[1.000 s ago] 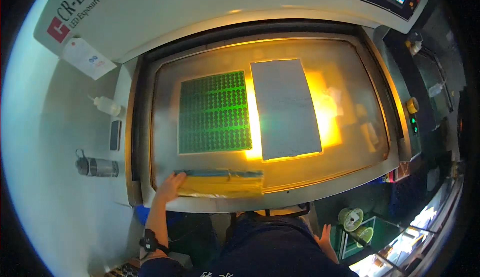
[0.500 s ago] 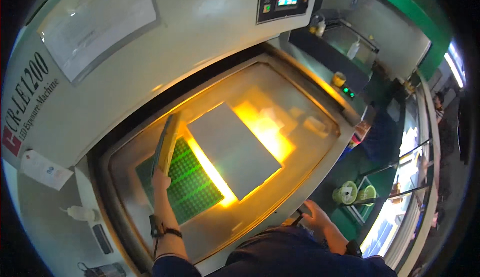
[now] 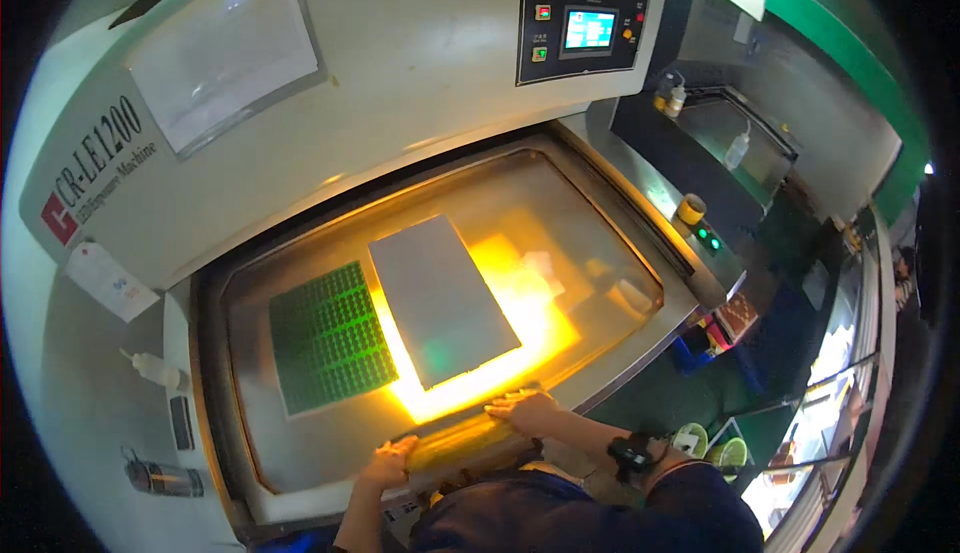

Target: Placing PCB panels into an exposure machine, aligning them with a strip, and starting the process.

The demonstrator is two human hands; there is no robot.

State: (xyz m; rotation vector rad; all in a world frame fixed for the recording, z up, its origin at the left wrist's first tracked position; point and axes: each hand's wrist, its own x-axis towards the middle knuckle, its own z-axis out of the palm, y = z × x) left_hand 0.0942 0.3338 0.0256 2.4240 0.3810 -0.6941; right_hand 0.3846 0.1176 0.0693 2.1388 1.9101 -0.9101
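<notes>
Behind the work, a large pale machine leans over a wide metal bed lit in amber, with a papered plastic sleeve, a hanging white tag and a control panel on its front. On the bed, a green dotted sheet lies left of a plain grey sheet, a bright gap between them. At the near edge, in front of the grey sheet, lies a yellow strip, between the person's body and both sheets. The left hand is at its left end and the right hand at its right end, the two well apart; whether the fingers close around it, I cannot tell. Left of the bed sit a white squeeze bottle, a dark phone and a dark drinking bottle. On the right rim, a yellow roll stands near two green lights; beyond is another squeeze bottle. Two pale green buckets stand close together beyond the right forearm, and a blue crate sits near the bed's right corner.
</notes>
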